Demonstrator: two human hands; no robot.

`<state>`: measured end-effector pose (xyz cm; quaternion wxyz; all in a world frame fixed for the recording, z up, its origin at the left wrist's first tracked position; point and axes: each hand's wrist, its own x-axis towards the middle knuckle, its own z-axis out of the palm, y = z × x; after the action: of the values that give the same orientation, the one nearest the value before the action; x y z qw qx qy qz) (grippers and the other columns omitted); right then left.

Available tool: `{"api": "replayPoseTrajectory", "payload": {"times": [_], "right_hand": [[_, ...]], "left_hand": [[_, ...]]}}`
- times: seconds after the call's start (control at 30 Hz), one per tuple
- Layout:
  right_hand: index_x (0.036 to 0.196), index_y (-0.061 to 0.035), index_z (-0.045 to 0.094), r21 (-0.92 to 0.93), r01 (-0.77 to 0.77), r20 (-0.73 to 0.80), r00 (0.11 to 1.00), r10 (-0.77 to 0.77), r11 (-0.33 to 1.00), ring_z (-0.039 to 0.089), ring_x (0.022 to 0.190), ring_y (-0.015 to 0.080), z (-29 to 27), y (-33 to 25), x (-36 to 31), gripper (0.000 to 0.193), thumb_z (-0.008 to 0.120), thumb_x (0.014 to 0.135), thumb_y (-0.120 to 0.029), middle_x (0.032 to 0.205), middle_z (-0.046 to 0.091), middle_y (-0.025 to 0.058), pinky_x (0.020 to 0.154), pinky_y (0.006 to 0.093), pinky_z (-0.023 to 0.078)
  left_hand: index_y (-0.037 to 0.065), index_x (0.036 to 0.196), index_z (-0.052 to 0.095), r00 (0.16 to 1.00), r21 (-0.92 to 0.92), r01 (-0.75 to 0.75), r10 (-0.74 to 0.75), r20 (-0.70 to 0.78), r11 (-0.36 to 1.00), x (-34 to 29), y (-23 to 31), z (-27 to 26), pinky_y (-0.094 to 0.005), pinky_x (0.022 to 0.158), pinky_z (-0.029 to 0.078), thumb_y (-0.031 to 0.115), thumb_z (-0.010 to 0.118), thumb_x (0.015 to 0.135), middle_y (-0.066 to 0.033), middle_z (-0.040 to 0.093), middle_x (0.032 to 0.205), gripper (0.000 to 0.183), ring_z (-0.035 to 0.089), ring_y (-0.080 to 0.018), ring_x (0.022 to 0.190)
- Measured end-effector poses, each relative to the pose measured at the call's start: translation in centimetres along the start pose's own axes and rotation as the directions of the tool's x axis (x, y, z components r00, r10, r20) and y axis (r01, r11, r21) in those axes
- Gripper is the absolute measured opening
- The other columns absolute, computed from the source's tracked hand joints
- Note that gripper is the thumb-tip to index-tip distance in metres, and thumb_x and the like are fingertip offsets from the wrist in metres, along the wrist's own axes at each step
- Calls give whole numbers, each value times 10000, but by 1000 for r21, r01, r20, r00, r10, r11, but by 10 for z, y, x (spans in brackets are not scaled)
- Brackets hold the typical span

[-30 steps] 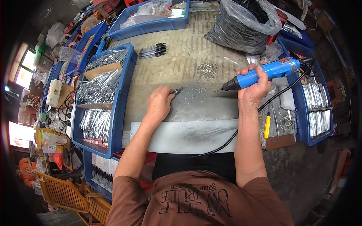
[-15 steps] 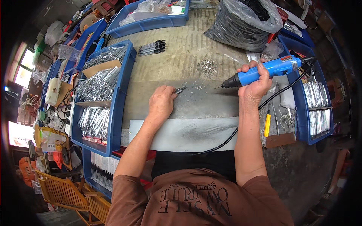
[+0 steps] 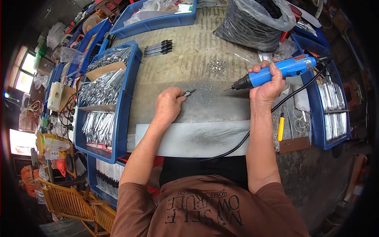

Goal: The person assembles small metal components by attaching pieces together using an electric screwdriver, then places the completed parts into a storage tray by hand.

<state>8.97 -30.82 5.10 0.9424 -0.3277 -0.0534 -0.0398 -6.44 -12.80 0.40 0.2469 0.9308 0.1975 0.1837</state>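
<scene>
dark part (image 3: 190,93) partly hidden by left hand (image 3: 168,103), shiny bits (image 3: 216,68) too small to identify, bag (image 3: 248,33) cut off above

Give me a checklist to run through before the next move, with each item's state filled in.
1. Blue electric driver gripped in the right hand: ok.
2. Small dark piece held at the fingertips of the left hand: ok.
3. Driver's bit apart from the piece: ok, a gap shows between them.
4. Loose screw seated on the bit: cannot tell, too small.
5. Small metal parts gathered in one pile: not ok, some lie scattered nearer the left hand.
</scene>
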Motion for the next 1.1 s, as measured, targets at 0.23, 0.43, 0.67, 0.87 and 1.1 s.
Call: {"api": "replayPoseTrajectory", "payload": {"times": [0.23,0.43,0.67,0.87,1.1], "right_hand": [[973,-21,418,-21,-4,10,1000,4,1000,513,522,203,1,2,-2,291,535,719,-103,687,477,95,483,356,457],[974,-21,418,-25,-4,27,1000,4,1000,509,520,201,2,2,-3,299,542,716,-106,688,474,94,478,349,457],[979,-17,412,-16,1,38,999,-1,1000,510,520,200,0,3,-3,306,542,717,-107,687,475,97,477,349,461],[987,-15,397,-6,6,34,999,-6,1000,513,515,201,1,1,-1,307,531,722,-95,686,479,103,473,352,461],[970,-12,405,-5,14,39,999,-14,1000,513,511,199,0,2,-1,296,532,717,-97,680,479,105,476,354,463]], "left_hand": [[-4,744,592,1000,-46,10,-11,-11,999,1,-1,1,-319,600,446,17,686,659,-122,597,733,129,583,-239,668],[-5,715,566,997,24,-69,70,-44,997,-1,2,1,-340,599,438,23,674,662,-122,575,718,123,567,-273,671],[9,734,568,997,57,-39,42,-61,998,-4,1,2,-347,624,429,33,648,689,-118,556,725,95,553,-275,706],[-4,743,563,991,-13,-31,29,-128,999,-3,-3,6,-336,606,424,28,647,698,-120,552,714,101,543,-266,671],[-7,748,562,994,-28,-28,25,-110,999,-4,-2,5,-333,599,421,26,648,700,-126,550,711,104,540,-266,658]]}}
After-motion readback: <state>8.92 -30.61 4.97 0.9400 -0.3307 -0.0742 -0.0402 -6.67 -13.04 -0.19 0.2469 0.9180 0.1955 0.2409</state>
